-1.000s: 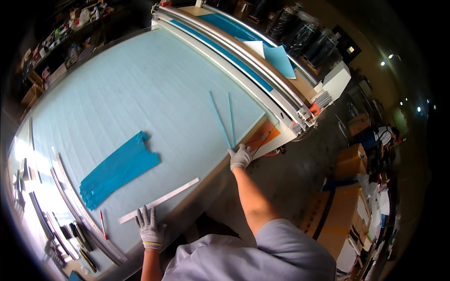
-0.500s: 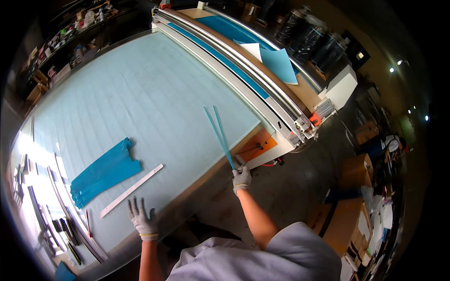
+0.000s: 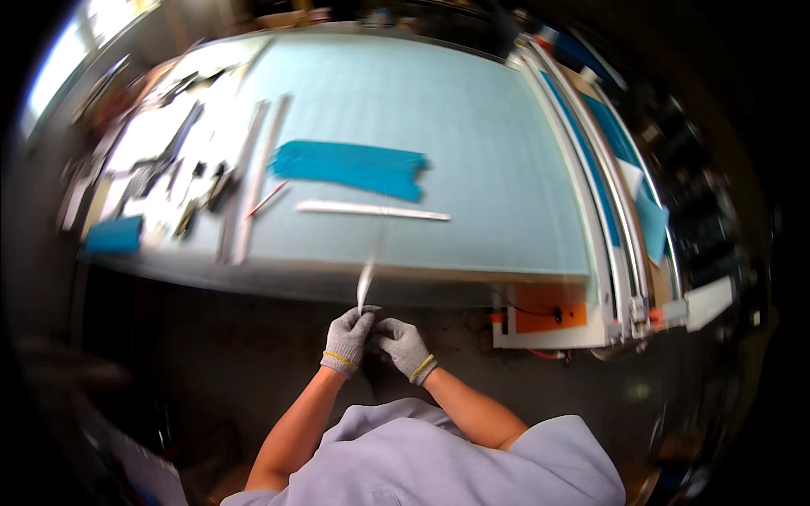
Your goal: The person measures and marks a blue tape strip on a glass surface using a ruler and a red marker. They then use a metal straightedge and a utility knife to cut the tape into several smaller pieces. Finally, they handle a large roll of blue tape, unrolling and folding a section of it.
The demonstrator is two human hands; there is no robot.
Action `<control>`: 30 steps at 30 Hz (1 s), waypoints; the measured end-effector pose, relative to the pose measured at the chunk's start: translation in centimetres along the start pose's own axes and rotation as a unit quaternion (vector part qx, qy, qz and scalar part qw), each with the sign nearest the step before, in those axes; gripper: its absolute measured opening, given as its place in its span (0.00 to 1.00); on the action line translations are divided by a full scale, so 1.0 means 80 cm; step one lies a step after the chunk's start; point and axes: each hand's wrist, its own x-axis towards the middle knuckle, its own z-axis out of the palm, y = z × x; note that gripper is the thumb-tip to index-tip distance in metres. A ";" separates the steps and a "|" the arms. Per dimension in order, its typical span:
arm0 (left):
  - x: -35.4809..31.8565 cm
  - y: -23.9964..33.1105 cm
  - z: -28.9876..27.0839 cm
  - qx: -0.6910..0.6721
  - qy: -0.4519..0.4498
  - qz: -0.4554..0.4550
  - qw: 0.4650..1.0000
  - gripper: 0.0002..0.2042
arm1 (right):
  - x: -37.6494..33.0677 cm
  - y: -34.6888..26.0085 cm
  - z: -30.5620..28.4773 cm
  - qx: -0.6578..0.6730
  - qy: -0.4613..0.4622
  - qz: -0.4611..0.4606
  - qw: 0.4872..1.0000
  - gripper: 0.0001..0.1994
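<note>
My left hand [image 3: 346, 340], in a grey knit glove with a yellow cuff edge, is closed on a narrow strip [image 3: 364, 285]. The strip stands up from the fingers, pale and smeared by motion. My right hand [image 3: 402, 344], gloved alike, is closed at the strip's lower end against the left fingers; its fingertips are partly hidden. Both hands are just off the table's near edge. Ahead on the table [image 3: 489, 244] lie a white straight ruler [image 3: 371, 209] and a ragged teal sheet piece [image 3: 350, 169].
Long metal bars [image 3: 261, 177] and a red pen-like stick [image 3: 268, 201] lie left of the teal piece. Several dark tools [image 3: 190, 198] and a small teal piece [image 3: 115, 234] are farther left. A roller machine [image 3: 612, 181] borders the table's right side, with an orange panel [image 3: 548, 309] below.
My right hand has drawn the strips back from the table's right corner toward my body. My left hand has lifted off the table and closed beside it. The view has turned left.
</note>
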 end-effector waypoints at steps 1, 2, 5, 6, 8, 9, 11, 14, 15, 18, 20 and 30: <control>-0.031 -0.011 -0.031 -0.012 0.060 0.053 0.997 0.13 | -0.013 -0.003 0.027 -0.046 -0.058 0.046 0.996 0.07; -0.069 -0.017 -0.059 -0.049 0.108 0.039 0.992 0.14 | -0.025 0.007 0.049 -0.084 -0.104 0.079 0.988 0.07; -0.196 -0.077 -0.167 -0.177 0.228 0.046 0.956 0.17 | -0.067 0.040 0.126 -0.224 -0.252 0.112 0.935 0.08; -0.246 -0.103 -0.194 -0.233 0.280 0.033 0.931 0.17 | -0.087 0.051 0.152 -0.282 -0.297 0.081 0.909 0.09; -0.344 -0.154 -0.234 -0.364 0.374 0.009 0.853 0.16 | -0.126 0.061 0.198 -0.374 -0.384 0.061 0.842 0.13; -0.395 -0.185 -0.252 -0.437 0.414 -0.004 0.799 0.16 | -0.147 0.067 0.220 -0.398 -0.406 0.031 0.823 0.13; -0.501 -0.268 -0.283 -0.475 0.491 -0.020 0.729 0.17 | -0.187 0.080 0.259 -0.435 -0.449 -0.034 0.779 0.14; -0.644 -0.355 -0.276 -0.515 0.550 -0.050 0.656 0.18 | -0.214 0.100 0.288 -0.434 -0.477 -0.016 0.764 0.15; -0.681 -0.386 -0.271 -0.517 0.572 -0.042 0.635 0.18 | -0.222 0.101 0.296 -0.443 -0.470 -0.006 0.763 0.15; -0.751 -0.455 -0.260 -0.542 0.642 -0.011 0.542 0.18 | -0.208 0.126 0.281 -0.474 -0.465 0.008 0.747 0.14; -0.792 -0.476 -0.264 -0.567 0.677 0.016 0.469 0.19 | -0.195 0.135 0.265 -0.510 -0.457 0.011 0.728 0.14; -1.051 -0.659 -0.362 -0.538 0.794 0.111 0.261 0.18 | -0.133 0.206 0.037 -0.576 -0.247 0.215 0.749 0.12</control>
